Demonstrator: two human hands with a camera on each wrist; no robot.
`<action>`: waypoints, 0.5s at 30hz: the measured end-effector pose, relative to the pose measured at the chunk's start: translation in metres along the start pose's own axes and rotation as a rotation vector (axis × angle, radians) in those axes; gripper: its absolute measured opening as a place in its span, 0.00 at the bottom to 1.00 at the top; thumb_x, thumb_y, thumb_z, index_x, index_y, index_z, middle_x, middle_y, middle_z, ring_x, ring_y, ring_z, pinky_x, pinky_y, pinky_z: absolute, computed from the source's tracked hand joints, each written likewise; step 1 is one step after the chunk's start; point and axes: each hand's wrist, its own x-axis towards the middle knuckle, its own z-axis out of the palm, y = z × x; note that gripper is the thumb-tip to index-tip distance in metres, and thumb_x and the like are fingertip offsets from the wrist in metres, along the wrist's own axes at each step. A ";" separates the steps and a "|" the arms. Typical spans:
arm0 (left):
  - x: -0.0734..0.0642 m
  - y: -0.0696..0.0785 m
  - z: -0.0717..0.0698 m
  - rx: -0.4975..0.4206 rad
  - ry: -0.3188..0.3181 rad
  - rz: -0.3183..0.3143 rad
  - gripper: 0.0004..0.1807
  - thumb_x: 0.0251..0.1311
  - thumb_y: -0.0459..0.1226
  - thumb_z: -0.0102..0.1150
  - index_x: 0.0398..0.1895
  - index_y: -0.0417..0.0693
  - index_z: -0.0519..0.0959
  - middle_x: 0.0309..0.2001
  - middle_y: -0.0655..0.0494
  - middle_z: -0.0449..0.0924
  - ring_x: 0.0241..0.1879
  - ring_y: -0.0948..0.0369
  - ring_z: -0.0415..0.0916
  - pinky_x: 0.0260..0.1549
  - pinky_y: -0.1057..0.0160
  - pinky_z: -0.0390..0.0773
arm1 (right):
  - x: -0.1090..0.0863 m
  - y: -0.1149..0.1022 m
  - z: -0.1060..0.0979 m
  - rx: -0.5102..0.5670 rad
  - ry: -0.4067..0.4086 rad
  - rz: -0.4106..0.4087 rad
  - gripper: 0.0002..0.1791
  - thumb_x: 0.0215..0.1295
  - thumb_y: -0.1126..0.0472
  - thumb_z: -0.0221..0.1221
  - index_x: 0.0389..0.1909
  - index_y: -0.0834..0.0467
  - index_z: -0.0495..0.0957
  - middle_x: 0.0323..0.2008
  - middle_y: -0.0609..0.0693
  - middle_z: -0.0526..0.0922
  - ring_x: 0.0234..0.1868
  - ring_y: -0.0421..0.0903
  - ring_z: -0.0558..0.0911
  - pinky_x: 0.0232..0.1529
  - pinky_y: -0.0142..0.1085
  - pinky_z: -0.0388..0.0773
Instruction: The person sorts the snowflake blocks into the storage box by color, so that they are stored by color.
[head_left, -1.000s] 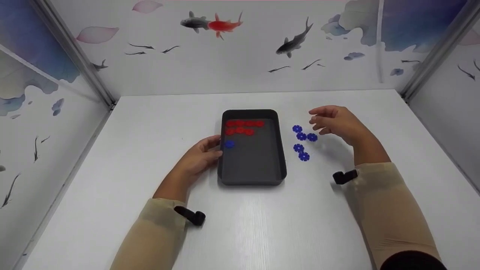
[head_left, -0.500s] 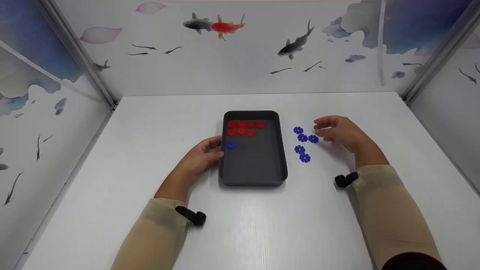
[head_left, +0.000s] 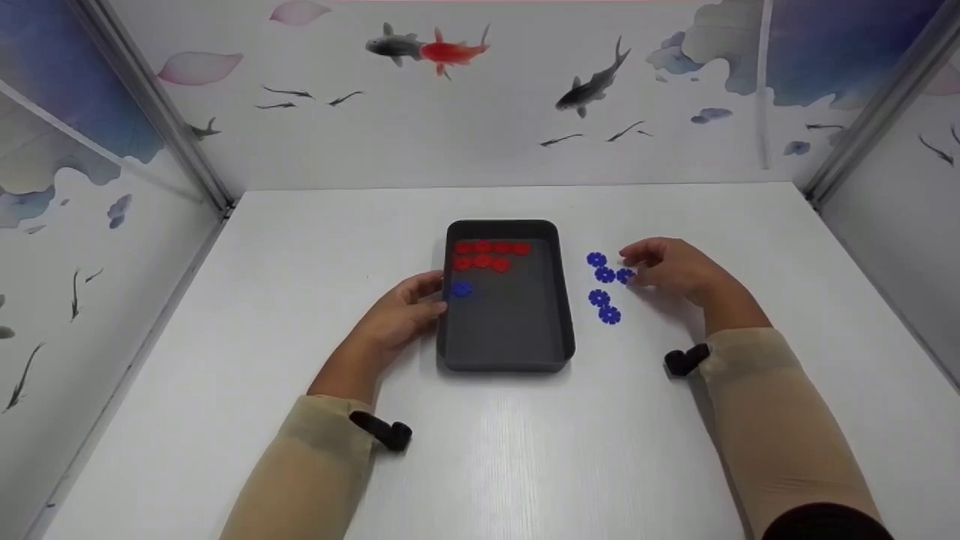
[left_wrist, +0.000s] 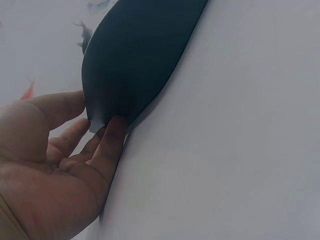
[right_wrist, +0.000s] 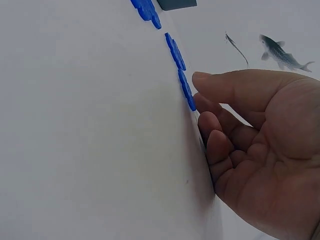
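A dark grey rectangular tray point(head_left: 510, 330) holds red flower-shaped discs point(head_left: 482, 261) in two rows at its far end. A single blue flower-shaped disc point(head_left: 461, 289) lies below them at the left wall. My left hand point(head_left: 401, 322) rests its fingertips against the tray's outer left side; the left wrist view shows the fingers point(left_wrist: 111, 145) touching the dark wall. To the right of the tray, my right hand point(head_left: 675, 270) reaches down to a blue disc point(head_left: 623, 276). Its thumb and forefinger are beside that disc, which lies flat on the table. Whether they touch it is unclear.
Other blue discs point(head_left: 599, 298) lie loosely grouped between the tray and my right hand. The white table point(head_left: 480, 450) is bounded by printed panels point(head_left: 480, 142) at the back and sides. A dark round object point(head_left: 825, 523) shows at the lower right edge.
My right hand has come down and slightly nearer me, to the rightmost blue disc. The left hand stays at the tray, and the discs keep their places.
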 end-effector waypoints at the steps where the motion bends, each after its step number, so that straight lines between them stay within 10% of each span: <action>1: 0.000 0.000 0.000 0.001 0.000 -0.001 0.35 0.72 0.29 0.63 0.80 0.54 0.69 0.79 0.54 0.68 0.74 0.55 0.72 0.72 0.53 0.73 | 0.000 0.000 0.001 -0.009 0.003 0.001 0.27 0.72 0.62 0.67 0.70 0.46 0.77 0.67 0.54 0.79 0.69 0.57 0.74 0.76 0.59 0.69; 15: -0.002 0.001 0.000 0.010 -0.007 0.005 0.35 0.73 0.29 0.63 0.80 0.53 0.68 0.80 0.54 0.67 0.76 0.54 0.70 0.74 0.52 0.72 | 0.001 0.000 0.004 -0.069 0.020 -0.016 0.29 0.69 0.62 0.70 0.69 0.46 0.79 0.63 0.55 0.79 0.65 0.56 0.75 0.74 0.58 0.70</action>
